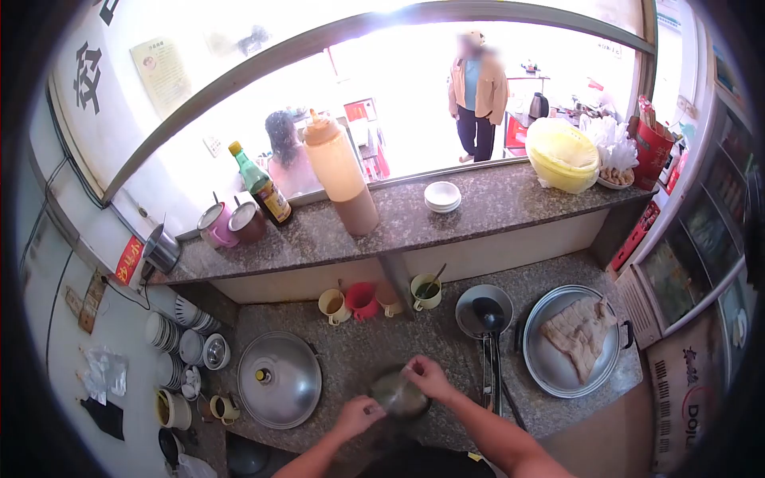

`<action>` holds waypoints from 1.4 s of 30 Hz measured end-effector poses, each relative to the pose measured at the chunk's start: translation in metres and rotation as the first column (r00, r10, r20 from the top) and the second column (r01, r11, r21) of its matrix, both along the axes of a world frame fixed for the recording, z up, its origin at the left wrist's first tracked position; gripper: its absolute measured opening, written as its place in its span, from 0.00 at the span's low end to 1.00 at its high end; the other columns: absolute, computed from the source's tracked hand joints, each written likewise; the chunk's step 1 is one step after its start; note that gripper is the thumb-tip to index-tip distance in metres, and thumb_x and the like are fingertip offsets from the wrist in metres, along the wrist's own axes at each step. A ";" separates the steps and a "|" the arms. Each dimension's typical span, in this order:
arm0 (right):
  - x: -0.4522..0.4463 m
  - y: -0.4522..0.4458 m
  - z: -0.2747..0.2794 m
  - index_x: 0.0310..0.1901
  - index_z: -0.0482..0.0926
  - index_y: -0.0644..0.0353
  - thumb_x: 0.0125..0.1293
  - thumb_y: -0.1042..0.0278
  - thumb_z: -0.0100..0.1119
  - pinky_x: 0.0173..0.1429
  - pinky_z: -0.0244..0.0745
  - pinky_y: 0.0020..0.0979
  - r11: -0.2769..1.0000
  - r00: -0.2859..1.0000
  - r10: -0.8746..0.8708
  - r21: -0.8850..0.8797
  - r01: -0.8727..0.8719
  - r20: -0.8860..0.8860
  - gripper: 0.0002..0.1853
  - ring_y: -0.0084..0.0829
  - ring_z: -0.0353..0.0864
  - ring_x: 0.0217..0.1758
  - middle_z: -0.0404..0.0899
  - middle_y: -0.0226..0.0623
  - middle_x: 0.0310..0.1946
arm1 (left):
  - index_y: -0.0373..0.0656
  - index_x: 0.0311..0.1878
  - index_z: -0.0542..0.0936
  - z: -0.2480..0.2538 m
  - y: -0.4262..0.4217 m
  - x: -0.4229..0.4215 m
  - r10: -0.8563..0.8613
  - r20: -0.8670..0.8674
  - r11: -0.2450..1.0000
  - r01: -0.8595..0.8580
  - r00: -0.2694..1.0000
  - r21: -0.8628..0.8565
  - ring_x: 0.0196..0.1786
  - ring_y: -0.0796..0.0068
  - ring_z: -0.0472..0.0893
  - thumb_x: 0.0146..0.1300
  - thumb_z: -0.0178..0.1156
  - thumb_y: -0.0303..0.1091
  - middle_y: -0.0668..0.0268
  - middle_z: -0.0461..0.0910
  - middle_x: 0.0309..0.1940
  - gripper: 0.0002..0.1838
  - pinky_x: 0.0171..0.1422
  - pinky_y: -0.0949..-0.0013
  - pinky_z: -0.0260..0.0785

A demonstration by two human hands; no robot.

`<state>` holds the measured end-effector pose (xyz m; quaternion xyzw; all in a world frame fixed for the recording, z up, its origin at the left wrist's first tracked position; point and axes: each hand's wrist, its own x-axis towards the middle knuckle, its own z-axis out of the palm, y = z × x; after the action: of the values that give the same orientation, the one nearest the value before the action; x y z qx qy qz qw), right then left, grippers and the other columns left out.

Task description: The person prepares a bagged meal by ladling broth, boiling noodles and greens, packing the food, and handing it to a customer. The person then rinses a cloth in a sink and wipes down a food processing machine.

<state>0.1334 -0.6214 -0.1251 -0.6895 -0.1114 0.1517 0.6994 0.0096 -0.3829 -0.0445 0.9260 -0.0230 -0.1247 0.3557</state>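
Both hands, left (360, 417) and right (428, 378), pinch a clear film (391, 396) — likely light, limp and slippery — best gripped at opposite edges.

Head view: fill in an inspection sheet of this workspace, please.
Surface: speckled counter, crowded on both sides.
Job's things: apparent clear film above a blurred round dish.
Clutter: domed lid, stacked bowls, mugs, ladle in a pan, meat on a tray.
Hands: left hand and right hand, fingers closed, seemingly on the film.
Cables: dark cable on the left wall.
Surroundings: two people beyond the ledge.
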 end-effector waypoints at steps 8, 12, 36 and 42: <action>-0.023 0.005 0.104 0.42 0.87 0.56 0.67 0.63 0.72 0.51 0.80 0.36 0.938 0.804 0.316 -0.292 -0.187 0.503 0.08 0.41 0.87 0.42 0.85 0.38 0.39 | 0.43 0.52 0.84 -0.006 -0.034 0.017 0.274 -0.455 0.456 -0.531 0.848 -0.715 0.47 0.79 0.83 0.68 0.68 0.26 0.73 0.85 0.46 0.10 0.50 0.71 0.73; -0.025 0.011 0.092 0.46 0.88 0.55 0.64 0.58 0.74 0.56 0.79 0.45 0.934 0.877 0.250 -0.340 -0.107 0.411 0.13 0.44 0.86 0.47 0.85 0.40 0.38 | 0.40 0.55 0.82 0.029 -0.041 0.020 0.145 -0.079 0.905 -0.164 0.986 -0.391 0.53 0.70 0.86 0.62 0.65 0.24 0.66 0.87 0.48 0.17 0.60 0.65 0.78; -0.198 0.193 0.132 0.56 0.85 0.63 0.73 0.62 0.71 0.66 0.76 0.46 0.819 0.739 0.002 -0.425 0.385 0.674 0.17 0.48 0.82 0.62 0.81 0.51 0.65 | 0.40 0.51 0.87 0.067 0.501 -0.266 0.786 0.442 0.593 -0.730 0.432 -0.340 0.50 0.62 0.88 0.64 0.70 0.31 0.57 0.86 0.48 0.13 0.56 0.61 0.81; -0.281 0.386 0.133 0.52 0.85 0.65 0.73 0.69 0.67 0.56 0.80 0.44 0.831 0.857 0.314 -0.554 -0.041 0.408 0.11 0.49 0.85 0.53 0.86 0.48 0.50 | 0.43 0.55 0.86 0.127 0.817 -0.460 0.767 0.633 0.169 -0.985 0.104 -0.044 0.55 0.49 0.84 0.63 0.69 0.33 0.52 0.84 0.52 0.17 0.63 0.53 0.78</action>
<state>-0.1476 -0.2359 0.0080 -0.8558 -0.3020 0.0659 0.4149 -0.4500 0.4341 0.0822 0.7816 0.4794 0.3744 0.1384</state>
